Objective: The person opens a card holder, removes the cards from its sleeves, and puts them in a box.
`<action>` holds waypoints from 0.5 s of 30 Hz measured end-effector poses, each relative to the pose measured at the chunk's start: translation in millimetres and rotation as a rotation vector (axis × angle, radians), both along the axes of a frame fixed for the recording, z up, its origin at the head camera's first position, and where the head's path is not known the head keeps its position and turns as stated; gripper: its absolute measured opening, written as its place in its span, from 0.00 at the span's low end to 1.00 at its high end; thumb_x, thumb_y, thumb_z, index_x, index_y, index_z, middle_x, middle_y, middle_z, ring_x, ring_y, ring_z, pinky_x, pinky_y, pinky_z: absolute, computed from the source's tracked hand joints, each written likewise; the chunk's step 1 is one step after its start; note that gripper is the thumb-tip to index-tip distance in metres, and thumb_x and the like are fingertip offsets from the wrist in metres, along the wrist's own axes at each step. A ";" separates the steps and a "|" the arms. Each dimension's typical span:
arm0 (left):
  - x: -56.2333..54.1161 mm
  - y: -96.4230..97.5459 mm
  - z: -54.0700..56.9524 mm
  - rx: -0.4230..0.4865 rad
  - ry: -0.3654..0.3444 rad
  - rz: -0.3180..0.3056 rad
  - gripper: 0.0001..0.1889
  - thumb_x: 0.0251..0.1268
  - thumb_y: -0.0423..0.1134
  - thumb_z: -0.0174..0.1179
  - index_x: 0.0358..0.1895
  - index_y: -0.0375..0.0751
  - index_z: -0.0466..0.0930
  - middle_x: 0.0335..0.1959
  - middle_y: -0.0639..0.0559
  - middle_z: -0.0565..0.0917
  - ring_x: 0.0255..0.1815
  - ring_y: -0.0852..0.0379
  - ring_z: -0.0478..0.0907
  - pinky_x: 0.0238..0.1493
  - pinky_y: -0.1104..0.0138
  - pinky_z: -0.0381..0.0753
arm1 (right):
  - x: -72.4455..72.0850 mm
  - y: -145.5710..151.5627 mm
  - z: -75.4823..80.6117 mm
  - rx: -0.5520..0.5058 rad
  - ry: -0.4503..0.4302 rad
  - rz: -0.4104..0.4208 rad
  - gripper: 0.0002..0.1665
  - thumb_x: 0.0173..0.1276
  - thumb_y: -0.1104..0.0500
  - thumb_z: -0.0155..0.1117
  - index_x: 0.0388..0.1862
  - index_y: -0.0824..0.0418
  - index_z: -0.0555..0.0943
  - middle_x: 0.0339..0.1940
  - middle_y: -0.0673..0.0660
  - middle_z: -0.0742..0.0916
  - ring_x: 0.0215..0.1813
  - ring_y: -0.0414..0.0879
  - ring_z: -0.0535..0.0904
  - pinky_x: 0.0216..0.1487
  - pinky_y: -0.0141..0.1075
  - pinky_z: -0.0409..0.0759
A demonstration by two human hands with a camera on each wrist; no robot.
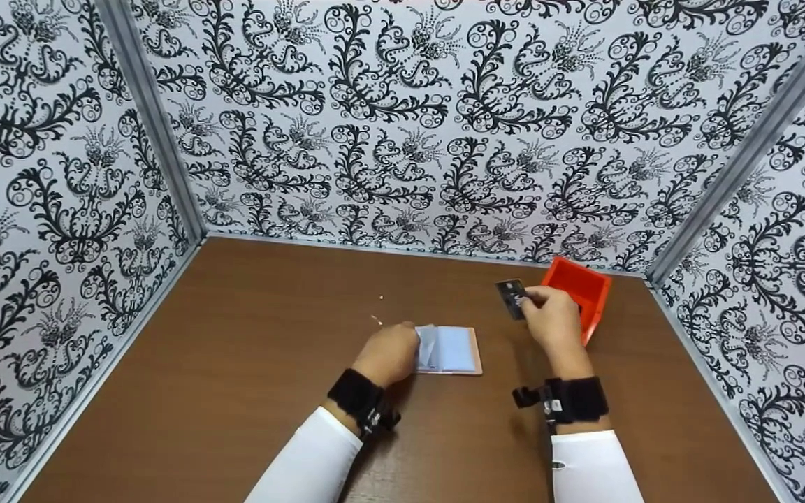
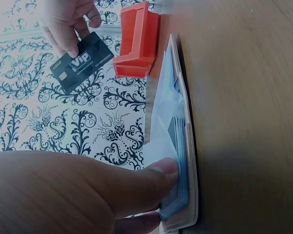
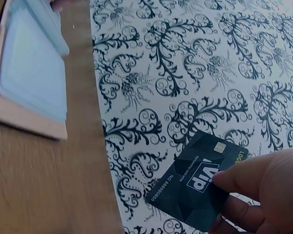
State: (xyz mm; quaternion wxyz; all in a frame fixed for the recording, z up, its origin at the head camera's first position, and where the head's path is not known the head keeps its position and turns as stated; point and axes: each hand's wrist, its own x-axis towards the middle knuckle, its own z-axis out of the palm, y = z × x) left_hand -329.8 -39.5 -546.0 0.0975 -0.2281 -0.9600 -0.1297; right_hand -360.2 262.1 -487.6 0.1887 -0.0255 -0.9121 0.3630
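Note:
An open card holder (image 1: 460,351) with clear plastic sleeves (image 3: 31,73) and a pinkish-tan cover (image 3: 29,119) lies on the table. My left hand (image 1: 390,351) is at its left side and pinches the stacked sleeves, the thumb (image 2: 158,176) on top, as the left wrist view shows. One sleeve stands partly lifted and bent. My right hand (image 1: 555,321) holds a black card (image 3: 195,180) marked "Vip" between thumb and fingers. That card is in the air, to the right of the card holder and apart from it. The fingertips of my left hand are partly hidden.
A red plastic bin (image 1: 599,302) stands at the back right, just behind my right hand. Small pale specks (image 1: 376,320) show on the brown table (image 1: 291,314) beyond my left hand. Patterned walls (image 1: 402,154) enclose the table at the back and both sides.

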 end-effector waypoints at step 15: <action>0.0 0.8 -1.4 -0.023 0.025 0.005 0.03 0.69 0.30 0.68 0.37 0.37 0.91 0.40 0.46 0.91 0.37 0.42 0.92 0.41 0.48 0.94 | 0.4 5.9 0.1 0.051 0.042 -0.027 0.14 0.77 0.63 0.69 0.55 0.64 0.95 0.49 0.67 0.96 0.41 0.62 0.93 0.42 0.41 0.85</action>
